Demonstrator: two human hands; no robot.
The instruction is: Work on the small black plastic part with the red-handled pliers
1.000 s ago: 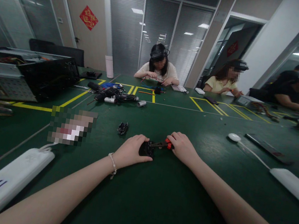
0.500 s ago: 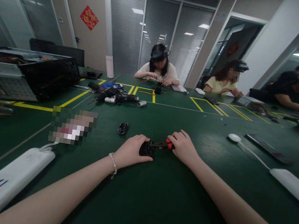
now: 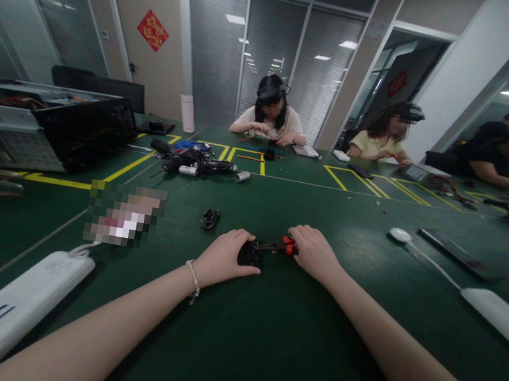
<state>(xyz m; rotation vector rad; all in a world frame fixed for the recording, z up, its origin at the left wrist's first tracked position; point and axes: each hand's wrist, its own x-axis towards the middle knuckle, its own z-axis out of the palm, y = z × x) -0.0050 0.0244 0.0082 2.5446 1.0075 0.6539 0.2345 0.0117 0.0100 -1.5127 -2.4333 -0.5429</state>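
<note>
My left hand (image 3: 227,254) grips a small black part (image 3: 250,256) from its left side, thumb below and fingers above, low over the green table (image 3: 228,349). What kind of part it is I cannot make out. My right hand (image 3: 315,253) is closed around the red handles of a pair of pliers (image 3: 280,245). The pliers point left, and their jaws reach the top of the black part. Whether the jaws are clamped is too small to tell. Behind my left hand lies another small black part (image 3: 209,218).
White power strips (image 3: 5,305) lie at left and right, beside a white mouse-like item (image 3: 400,235) and a dark flat bar (image 3: 458,254). A jumble of tools and cables (image 3: 191,159) lies further back. An opened computer case (image 3: 79,129) stands left. Several people sit across the table.
My right hand has lowered slightly on the plier handles, its fingers a little more curled. The left hand and the black part stay nearly in place.
</note>
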